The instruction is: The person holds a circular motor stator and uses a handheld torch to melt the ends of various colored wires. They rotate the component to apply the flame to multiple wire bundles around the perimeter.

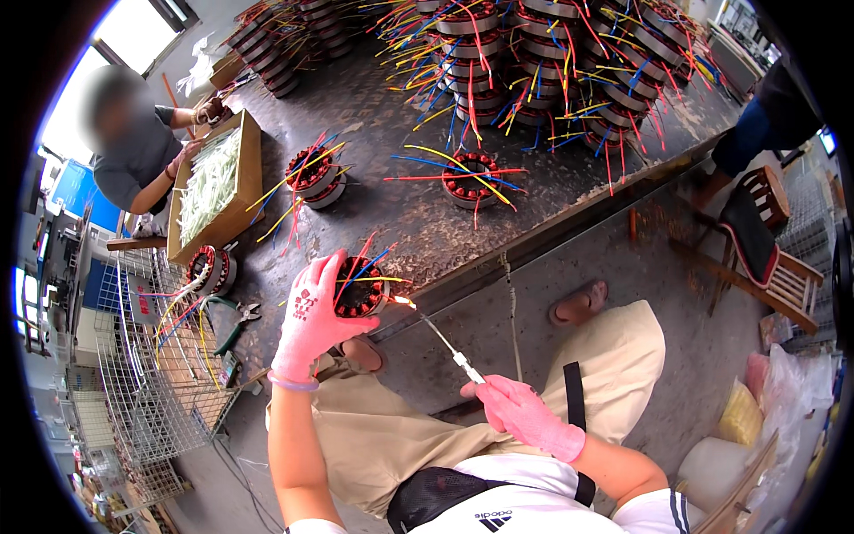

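A white shirt (pixel 543 503) lies closest, below the scuffed dark bench (pixel 409 233). Stacked stators (pixel 471 49) crowd toward the bench's far edge, some tops cut off. At the near edge, the gloved left hand (pixel 307 311) wraps around one wound stator (pixel 356 301); the gloved right hand (pixel 525 414) is closed on a slim torch (pixel 438 335). That stator is probably heavy and rigid, best gripped by its outer rim; its lead wires (pixel 382 279) look light and bendy. Its underside is hidden, so bench contact is unclear; whether the small flame (pixel 403 301) touches anything is hard to tell.
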The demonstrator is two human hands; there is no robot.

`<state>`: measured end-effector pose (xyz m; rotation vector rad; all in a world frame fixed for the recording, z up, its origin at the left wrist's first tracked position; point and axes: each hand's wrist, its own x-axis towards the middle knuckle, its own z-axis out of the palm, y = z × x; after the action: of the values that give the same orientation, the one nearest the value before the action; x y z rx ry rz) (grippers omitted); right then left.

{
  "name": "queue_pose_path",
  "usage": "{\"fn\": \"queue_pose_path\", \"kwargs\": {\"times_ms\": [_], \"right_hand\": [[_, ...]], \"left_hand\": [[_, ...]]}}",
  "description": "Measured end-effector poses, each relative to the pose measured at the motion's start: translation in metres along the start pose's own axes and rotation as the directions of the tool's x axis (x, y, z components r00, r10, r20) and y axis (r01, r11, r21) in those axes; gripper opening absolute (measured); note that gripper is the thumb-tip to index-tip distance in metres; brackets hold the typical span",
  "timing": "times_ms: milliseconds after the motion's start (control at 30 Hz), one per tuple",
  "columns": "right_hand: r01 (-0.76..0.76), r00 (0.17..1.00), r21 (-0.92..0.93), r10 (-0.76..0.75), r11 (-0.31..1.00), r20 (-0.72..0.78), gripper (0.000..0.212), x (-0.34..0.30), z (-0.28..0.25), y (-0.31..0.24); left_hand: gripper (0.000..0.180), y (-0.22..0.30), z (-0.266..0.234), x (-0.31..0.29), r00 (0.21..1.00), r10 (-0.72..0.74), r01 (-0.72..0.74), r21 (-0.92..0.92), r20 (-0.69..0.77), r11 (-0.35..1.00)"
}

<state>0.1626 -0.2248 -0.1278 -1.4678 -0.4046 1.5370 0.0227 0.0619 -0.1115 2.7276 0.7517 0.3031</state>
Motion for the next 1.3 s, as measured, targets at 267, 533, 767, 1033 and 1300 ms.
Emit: {"fn": "queue_pose_path", "kwargs": {"times_ms": [267, 533, 767, 1033, 1300], "right_hand": [[-0.029, 1.0, 0.022, 0.029, 0.999, -0.003, 0.031, -0.004, 0.001, -0.007], [0.014, 1.0, 0.034, -0.014, 0.999, 0.006, 0.031, 0.0, -0.001, 0.002], [-0.006, 1.0, 0.037, 0.006, 0.999, -0.009, 0.03, -0.001, -0.001, 0.0], [0.033, 0.999, -0.018, -0.033, 0.999, 0.006, 0.029, 0.0, -0.002, 0.003], [0.019, 1.0, -0.042, -0.02, 0.999, -0.004, 0.029, 0.001, -0.002, 0.001]], "left_hand": [[0.101, -0.001, 0.002, -0.001, 1.0, -0.014, 0.014, -0.011, 0.012, 1.0], [0.096, 0.001, 0.0, 0.001, 1.0, -0.012, 0.013, -0.034, 0.015, 0.999], [0.097, 0.001, 0.001, 0.0, 1.0, -0.012, 0.012, -0.042, 0.011, 0.999], [0.103, -0.002, 0.003, 0.0, 1.0, 0.006, -0.006, -0.02, 0.006, 1.0], [0.103, -0.002, 0.002, 0.0, 1.0, -0.006, 0.006, -0.02, 0.019, 1.0]]}}
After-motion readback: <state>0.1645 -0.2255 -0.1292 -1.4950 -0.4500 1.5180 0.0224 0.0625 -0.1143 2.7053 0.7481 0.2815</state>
